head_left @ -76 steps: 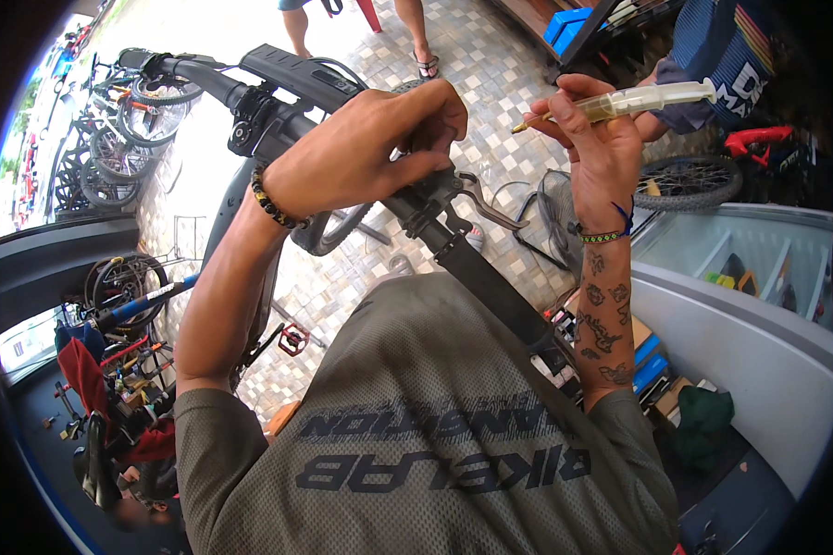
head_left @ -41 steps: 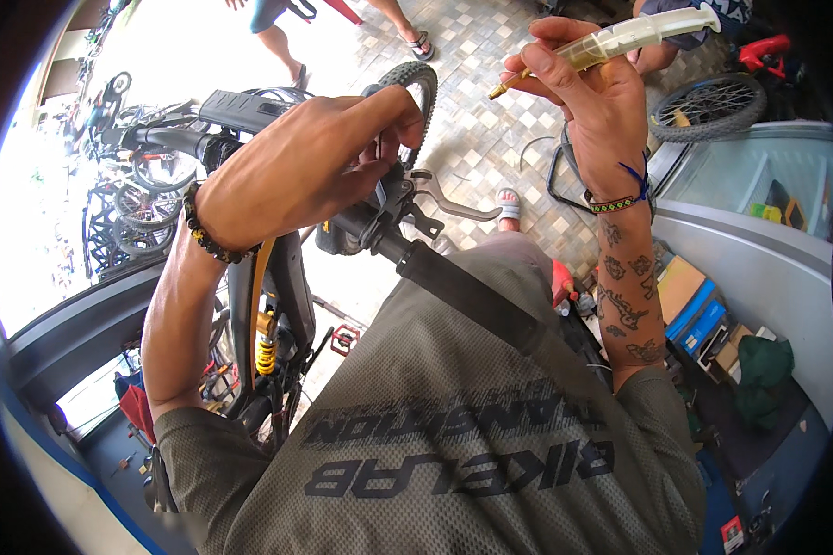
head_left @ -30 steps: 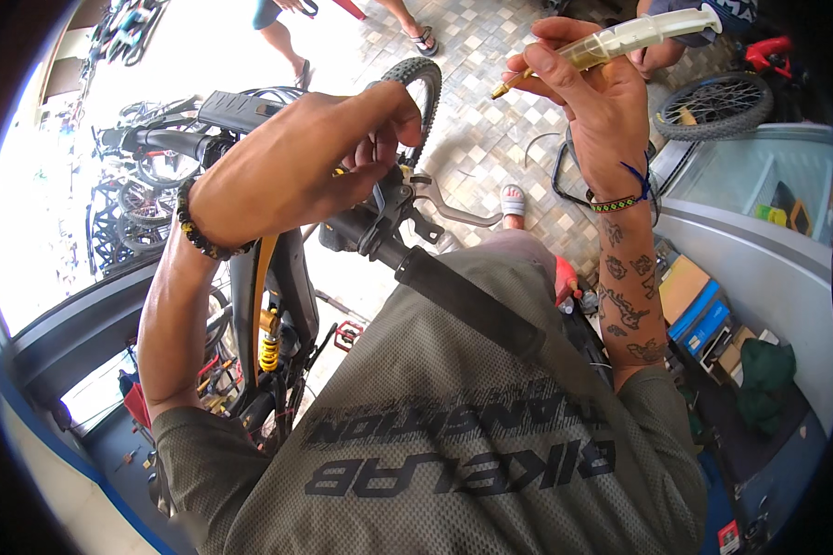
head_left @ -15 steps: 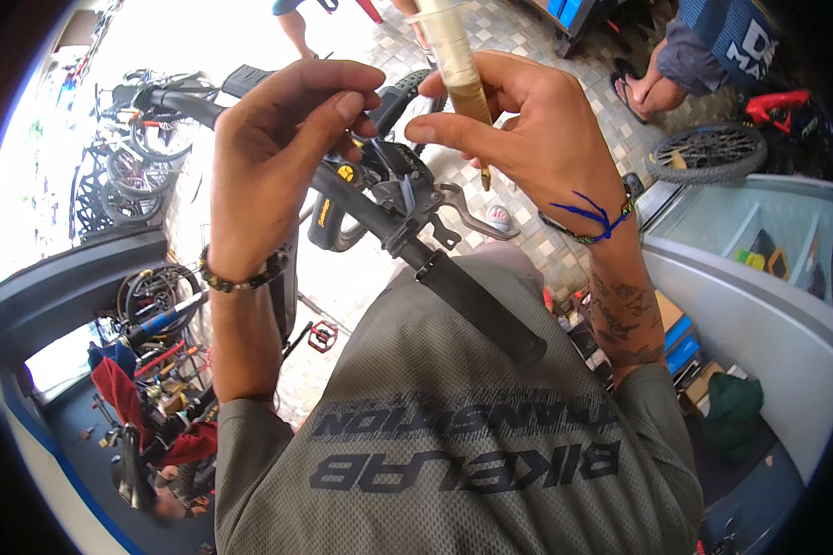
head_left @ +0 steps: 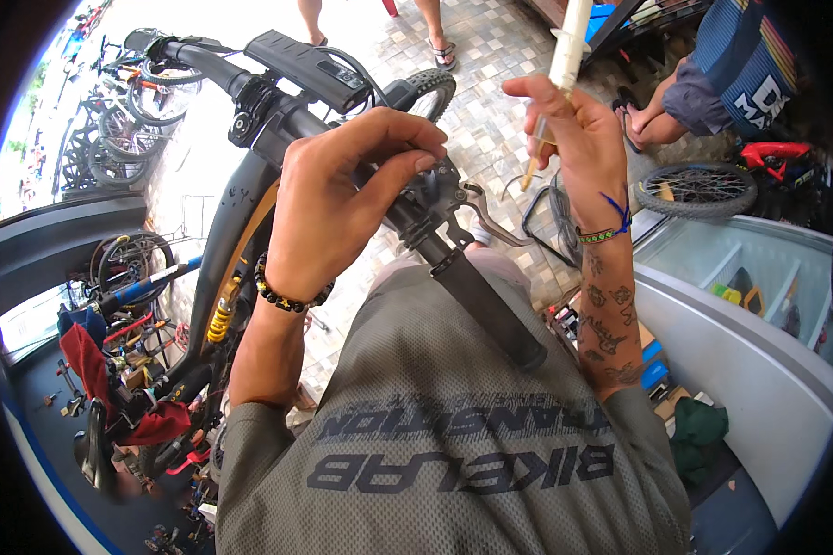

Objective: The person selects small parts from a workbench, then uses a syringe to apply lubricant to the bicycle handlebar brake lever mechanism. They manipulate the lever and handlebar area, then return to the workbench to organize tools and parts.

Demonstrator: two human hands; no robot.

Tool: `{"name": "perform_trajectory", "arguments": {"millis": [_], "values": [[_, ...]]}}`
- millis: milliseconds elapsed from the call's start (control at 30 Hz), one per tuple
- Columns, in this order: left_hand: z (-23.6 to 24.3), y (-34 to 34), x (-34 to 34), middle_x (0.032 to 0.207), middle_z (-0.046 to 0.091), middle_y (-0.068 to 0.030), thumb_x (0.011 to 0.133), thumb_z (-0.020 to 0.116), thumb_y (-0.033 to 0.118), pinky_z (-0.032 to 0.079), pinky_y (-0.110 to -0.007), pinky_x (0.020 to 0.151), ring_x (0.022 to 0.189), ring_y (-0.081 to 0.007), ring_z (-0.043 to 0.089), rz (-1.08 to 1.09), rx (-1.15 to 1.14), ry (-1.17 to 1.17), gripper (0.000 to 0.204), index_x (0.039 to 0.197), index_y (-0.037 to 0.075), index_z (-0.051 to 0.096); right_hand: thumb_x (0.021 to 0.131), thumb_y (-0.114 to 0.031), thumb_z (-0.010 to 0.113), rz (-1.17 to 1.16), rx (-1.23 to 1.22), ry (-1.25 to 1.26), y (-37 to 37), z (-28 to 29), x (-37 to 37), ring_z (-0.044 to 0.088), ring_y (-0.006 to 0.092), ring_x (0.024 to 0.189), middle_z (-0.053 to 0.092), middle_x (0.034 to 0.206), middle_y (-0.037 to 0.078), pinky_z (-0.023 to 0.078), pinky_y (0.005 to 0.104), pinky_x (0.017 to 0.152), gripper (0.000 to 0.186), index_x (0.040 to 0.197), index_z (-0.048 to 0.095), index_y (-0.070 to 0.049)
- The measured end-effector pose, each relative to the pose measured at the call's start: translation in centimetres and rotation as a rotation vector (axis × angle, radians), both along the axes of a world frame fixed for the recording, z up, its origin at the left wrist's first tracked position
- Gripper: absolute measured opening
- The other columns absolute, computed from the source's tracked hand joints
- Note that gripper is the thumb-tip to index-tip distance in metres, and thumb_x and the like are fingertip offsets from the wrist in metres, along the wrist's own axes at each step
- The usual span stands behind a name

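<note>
Right hand (head_left: 578, 139) grips clear syringe (head_left: 567, 61), tip angled down, right of brake lever (head_left: 496, 222). Left hand (head_left: 329, 203) curls above handlebar (head_left: 209, 72), thumb and forefinger close together; can't tell if anything's pinched. Black grip (head_left: 489, 310) sits nearer.

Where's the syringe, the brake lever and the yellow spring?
Syringe (head_left: 565, 67), head view: on its pale barrel.
Brake lever (head_left: 491, 224), head view: on its curved blade.
Yellow spring (head_left: 219, 321), head view: on its coils.

Whitish syringe (head_left: 568, 57), beige checked floor (head_left: 495, 46)
</note>
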State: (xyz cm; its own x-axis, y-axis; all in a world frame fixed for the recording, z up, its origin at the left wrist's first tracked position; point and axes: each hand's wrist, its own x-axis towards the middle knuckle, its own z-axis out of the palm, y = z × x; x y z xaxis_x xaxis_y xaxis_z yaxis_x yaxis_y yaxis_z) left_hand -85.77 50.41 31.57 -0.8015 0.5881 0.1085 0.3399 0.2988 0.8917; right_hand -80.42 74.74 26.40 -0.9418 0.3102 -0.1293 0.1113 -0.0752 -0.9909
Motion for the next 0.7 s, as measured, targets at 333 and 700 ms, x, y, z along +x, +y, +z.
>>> {"name": "perform_trajectory", "arguments": {"millis": [333,700], "values": [[1.0,0.7,-0.5,0.105,0.081,-0.013,0.095,0.07,-0.009,0.058,-0.031,0.096,0.106,-0.0179,0.078,-0.091,-0.115,-0.052,0.028,0.123,-0.004,0.068,0.108,-0.055,0.064,-0.245,-0.549,-0.155,4.5,-10.7,8.0,0.052,0.0043,0.063,0.057,0.08,-0.006,0.041,0.0212,0.057,0.063,0.126,0.07,0.005],[1.5,1.6,-0.9,0.098,0.082,-0.0118,0.095,0.073,-0.001,0.06,-0.033,0.08,0.094,-0.0256,0.081,-0.141,-0.213,0.134,0.024,0.118,0.003,0.072,0.11,-0.051,0.061,-0.397,-0.49,-0.174,7.6,-12.4,12.4,0.052,0.0017,0.065,0.057,0.083,-0.006,0.039,0.0192,0.054,0.057,0.131,0.066,0.002]]}}
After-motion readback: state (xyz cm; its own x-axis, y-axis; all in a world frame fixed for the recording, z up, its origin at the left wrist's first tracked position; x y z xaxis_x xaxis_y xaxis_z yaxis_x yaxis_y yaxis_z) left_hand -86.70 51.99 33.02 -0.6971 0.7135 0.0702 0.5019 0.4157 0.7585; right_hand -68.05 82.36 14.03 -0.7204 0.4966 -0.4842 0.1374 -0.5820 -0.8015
